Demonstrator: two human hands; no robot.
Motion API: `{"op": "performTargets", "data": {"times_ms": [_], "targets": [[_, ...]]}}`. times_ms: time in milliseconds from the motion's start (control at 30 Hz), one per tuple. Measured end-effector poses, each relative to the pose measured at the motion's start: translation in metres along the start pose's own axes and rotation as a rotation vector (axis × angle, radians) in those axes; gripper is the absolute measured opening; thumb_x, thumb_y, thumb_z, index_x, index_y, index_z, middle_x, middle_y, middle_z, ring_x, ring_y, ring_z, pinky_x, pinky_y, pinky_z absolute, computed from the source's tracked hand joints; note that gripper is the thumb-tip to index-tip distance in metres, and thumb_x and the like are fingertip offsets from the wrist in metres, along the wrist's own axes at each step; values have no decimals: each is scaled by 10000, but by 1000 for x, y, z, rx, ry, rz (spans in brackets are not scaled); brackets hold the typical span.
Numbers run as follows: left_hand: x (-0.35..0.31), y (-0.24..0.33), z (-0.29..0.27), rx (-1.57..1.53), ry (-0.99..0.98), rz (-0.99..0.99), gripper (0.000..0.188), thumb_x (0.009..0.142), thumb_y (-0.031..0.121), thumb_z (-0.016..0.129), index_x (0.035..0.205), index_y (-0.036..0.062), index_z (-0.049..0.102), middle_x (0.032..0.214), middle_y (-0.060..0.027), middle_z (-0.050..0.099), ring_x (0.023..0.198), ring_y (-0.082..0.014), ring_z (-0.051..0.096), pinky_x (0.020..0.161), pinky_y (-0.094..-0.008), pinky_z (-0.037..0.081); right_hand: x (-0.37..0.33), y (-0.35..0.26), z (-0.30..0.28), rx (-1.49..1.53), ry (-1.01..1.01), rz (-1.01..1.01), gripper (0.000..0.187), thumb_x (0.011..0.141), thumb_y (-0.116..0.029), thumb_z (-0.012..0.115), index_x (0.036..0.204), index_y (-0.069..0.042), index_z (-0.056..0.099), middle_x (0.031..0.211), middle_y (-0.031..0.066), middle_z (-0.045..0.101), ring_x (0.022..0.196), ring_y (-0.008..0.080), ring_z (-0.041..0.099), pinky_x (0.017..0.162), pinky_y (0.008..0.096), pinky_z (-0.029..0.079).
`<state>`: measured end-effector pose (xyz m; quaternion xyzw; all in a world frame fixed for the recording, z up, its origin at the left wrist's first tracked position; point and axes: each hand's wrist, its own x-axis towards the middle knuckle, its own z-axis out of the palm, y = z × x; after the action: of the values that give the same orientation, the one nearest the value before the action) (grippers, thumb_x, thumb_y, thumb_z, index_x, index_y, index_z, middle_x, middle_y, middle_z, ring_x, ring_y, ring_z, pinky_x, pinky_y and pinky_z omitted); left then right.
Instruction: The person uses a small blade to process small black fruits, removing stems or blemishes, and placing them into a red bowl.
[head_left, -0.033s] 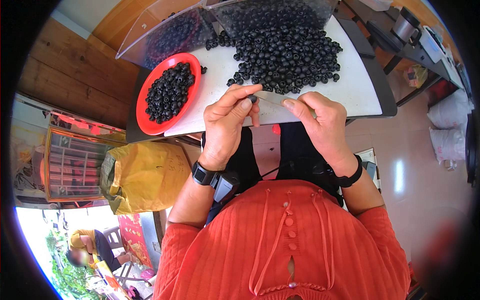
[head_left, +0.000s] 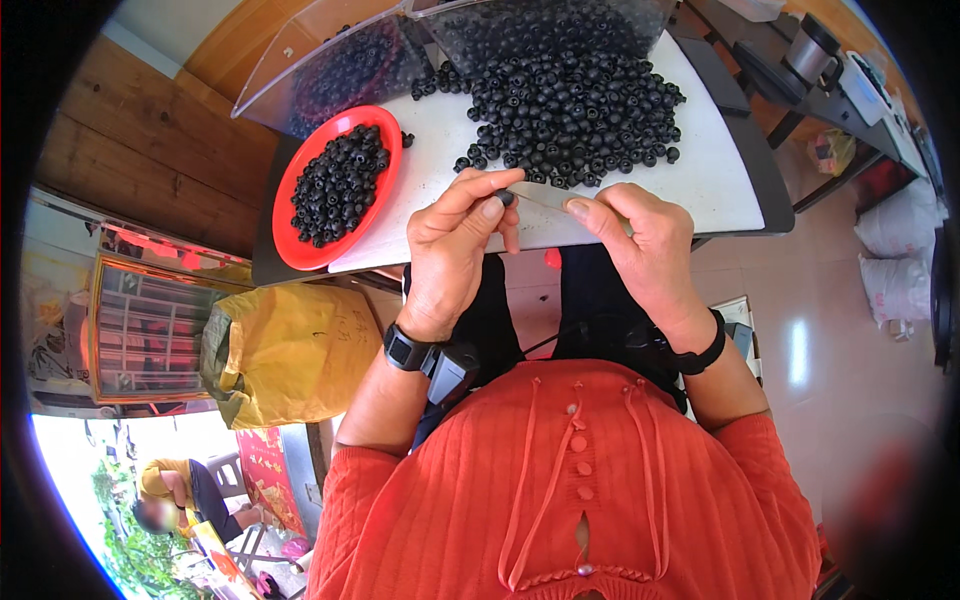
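My left hand [head_left: 450,240] pinches a small round black part [head_left: 506,197] between thumb and index finger, just off the near edge of the white board. With my right hand [head_left: 645,245] I grip a thin small blade [head_left: 543,198], its tip pointing left and meeting the black part. Most of the blade's handle is hidden in my fingers. Beyond my hands a large pile of the same black parts [head_left: 575,120], several with a hole in one end, spreads over the white board [head_left: 725,175]. To the left, a red oval plate [head_left: 300,258] holds more of them.
Clear plastic bins [head_left: 265,85] with black parts stand at the far side. A yellow sack [head_left: 290,350] is left of my knees. At the far right a metal mug [head_left: 808,52] sits on a dark side table, above white bags [head_left: 890,285] on the floor. Another person [head_left: 175,485] sits outside, lower left.
The blade shows a narrower face now, turned slightly against the black part. Both hands stay in nearly the same place.
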<state>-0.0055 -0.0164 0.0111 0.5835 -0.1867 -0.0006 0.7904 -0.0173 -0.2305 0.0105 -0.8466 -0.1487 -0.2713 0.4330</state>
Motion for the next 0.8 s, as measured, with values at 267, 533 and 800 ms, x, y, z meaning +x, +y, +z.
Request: {"op": "performTargets", "data": {"times_ms": [267,533,800], "targets": [[-1,-1,1,14,16,18,280,1008,-22,536,1253,-63,666,1048,-87,585,810,-193,601,682,-296,513,0,3,-1,6,-14,-35,352,904,-286,761,696,-46,609,590,94,549,489,254,532,471,376,385],[-1,-3,0,40,-9,42,287,1005,-22,549,1265,-57,665,1030,-84,583,806,-178,600,684,-286,517,0,3,-1,23,-42,-19,350,914,-281,754,698,-45,613,588,88,557,483,237,533,466,364,384],[-1,-5,0,23,0,38,266,1004,-35,533,1230,-73,668,1055,-99,591,818,-188,596,677,-291,515,1,3,-1,-30,-39,-72,365,906,-274,760,677,-48,588,586,86,546,491,244,538,473,371,395]]}}
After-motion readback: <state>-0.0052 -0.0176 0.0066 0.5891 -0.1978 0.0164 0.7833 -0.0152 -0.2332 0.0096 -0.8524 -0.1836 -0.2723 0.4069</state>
